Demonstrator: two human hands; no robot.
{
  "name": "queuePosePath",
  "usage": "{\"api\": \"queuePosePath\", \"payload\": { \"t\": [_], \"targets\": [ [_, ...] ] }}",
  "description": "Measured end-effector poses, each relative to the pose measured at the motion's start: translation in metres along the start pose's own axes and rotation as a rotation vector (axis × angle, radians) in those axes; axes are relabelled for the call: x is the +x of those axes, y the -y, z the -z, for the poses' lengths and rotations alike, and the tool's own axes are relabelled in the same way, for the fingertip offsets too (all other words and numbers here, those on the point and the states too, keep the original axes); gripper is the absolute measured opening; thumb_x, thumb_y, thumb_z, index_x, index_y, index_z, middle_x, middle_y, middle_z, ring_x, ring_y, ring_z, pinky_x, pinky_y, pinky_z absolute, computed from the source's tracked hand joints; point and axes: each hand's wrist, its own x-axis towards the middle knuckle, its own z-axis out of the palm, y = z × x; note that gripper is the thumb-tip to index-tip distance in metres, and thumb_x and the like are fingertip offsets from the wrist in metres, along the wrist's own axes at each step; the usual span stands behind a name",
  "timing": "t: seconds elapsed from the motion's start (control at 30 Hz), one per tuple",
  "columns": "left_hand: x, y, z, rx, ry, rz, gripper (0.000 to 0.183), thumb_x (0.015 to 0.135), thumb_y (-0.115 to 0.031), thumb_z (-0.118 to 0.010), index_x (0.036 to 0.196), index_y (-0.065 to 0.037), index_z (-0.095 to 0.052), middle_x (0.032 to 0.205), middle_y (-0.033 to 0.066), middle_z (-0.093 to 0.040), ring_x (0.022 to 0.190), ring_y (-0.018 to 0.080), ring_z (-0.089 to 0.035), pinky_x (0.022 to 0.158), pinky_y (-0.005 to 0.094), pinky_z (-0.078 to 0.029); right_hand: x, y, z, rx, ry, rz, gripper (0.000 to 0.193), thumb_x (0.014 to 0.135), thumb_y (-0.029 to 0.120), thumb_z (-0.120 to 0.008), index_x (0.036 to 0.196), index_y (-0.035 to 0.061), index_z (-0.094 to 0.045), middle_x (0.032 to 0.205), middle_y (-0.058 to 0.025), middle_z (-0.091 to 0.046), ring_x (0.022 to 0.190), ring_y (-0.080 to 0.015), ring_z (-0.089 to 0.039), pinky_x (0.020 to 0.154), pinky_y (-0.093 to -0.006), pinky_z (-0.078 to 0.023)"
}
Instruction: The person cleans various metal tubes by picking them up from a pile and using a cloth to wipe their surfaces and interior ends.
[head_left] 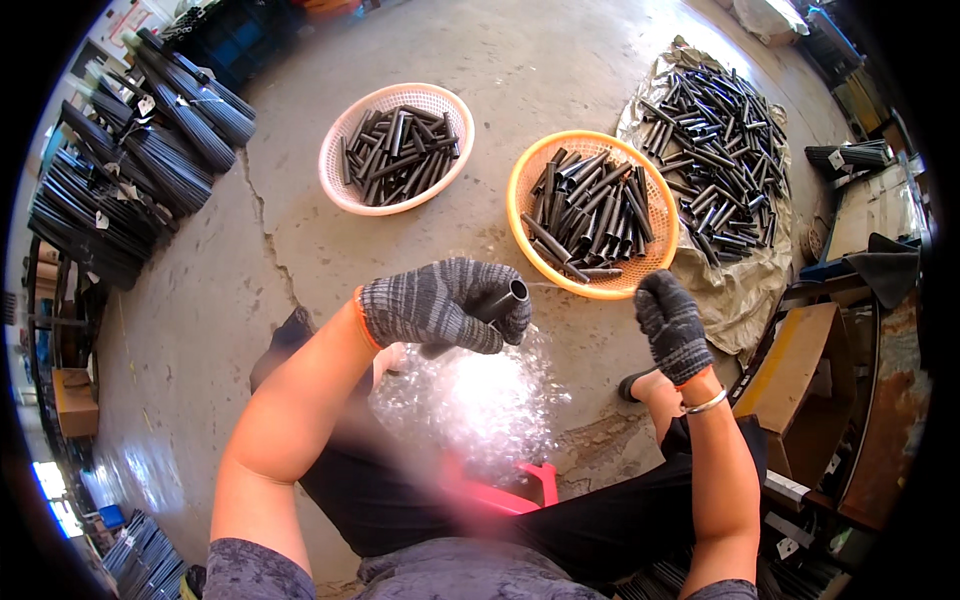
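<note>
My left hand (440,305), in a grey striped knit glove, is wrapped round a short black tube (497,303). The tube lies tilted, its hollow end turned up to the right. My right hand (672,325), gloved the same way, is raised apart from it with the fingers curled closed; what it holds, if anything, is hidden. Just beyond my hands an orange plastic basket (516,200) holds many similar black tubes. Farther left stands a pink basket (328,175), also filled with them. Between my legs is a glittering, glaring clear-looking mass (480,400), too bright to make out.
A large pile of black tubes (715,150) lies on a beige sheet (745,290) at the far right. Bundles of long dark rods (170,120) lean at the left. An open cardboard box (800,370) stands at my right. A red plastic piece (540,485) shows between my thighs.
</note>
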Motion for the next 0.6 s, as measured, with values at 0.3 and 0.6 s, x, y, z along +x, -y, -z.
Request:
{"api": "queuePosePath", "payload": {
  "t": [0.3, 0.6],
  "targets": [
    [-0.049, -0.005, 0.027, -0.272, -0.334, -0.026, 0.026, 0.078, 0.002, -0.068, 0.102, 0.000, -0.060, 0.088, 0.0083, -0.063, 0.084, 0.0181, -0.063, 0.075, 0.0311, -0.052, -0.057, -0.162, 0.057, -1.003, 0.399, -0.427, 0.017, 0.081, 0.019, -0.060, 0.095, 0.0089, -0.064, 0.088, -0.0160, -0.065, 0.079, -0.0369, -0.060, 0.070, -0.0428, -0.048],
    [-0.062, 0.022, 0.016, 0.234, -0.330, 0.051, 0.039, 0.084, -0.008, -0.065, 0.121, 0.001, -0.055, 0.107, 0.0082, -0.065, 0.098, 0.0118, -0.058, 0.086, 0.0270, -0.046, -0.009, 0.113, -0.011, 0.293, 0.139, -0.178, 0.037, 0.088, 0.001, -0.057, 0.124, 0.0069, -0.054, 0.105, -0.0058, -0.063, 0.062, -0.0083, -0.056, 0.052, -0.0217, -0.046]
  ]
}}
